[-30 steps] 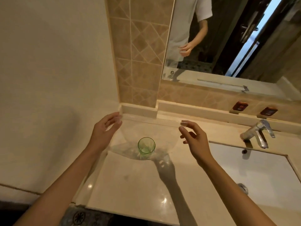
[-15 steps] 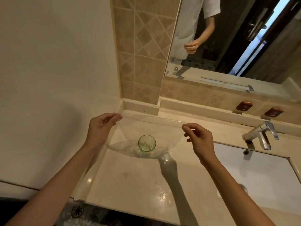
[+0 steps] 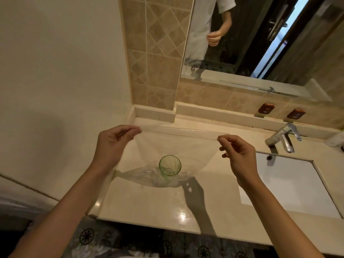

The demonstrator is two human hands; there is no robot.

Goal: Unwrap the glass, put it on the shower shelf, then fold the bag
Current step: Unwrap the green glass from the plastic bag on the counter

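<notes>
Left hand (image 3: 113, 144) pinches the left top corner of the clear bag (image 3: 178, 144); film drawn taut across to the right. Green glass (image 3: 170, 167) stands upright at the bag's bottom, which rests crumpled on the worktop (image 3: 149, 202), near the wall side. Whether the glass sits inside the film or on it: cannot tell. Right hand (image 3: 240, 155) pinches the right top corner, just left of the sink (image 3: 297, 183).

Risks, judged: lifting the top edge further could drag the base and tip the glass. Thin film may slip from a pinch, letting the bag collapse onto the rim.
</notes>
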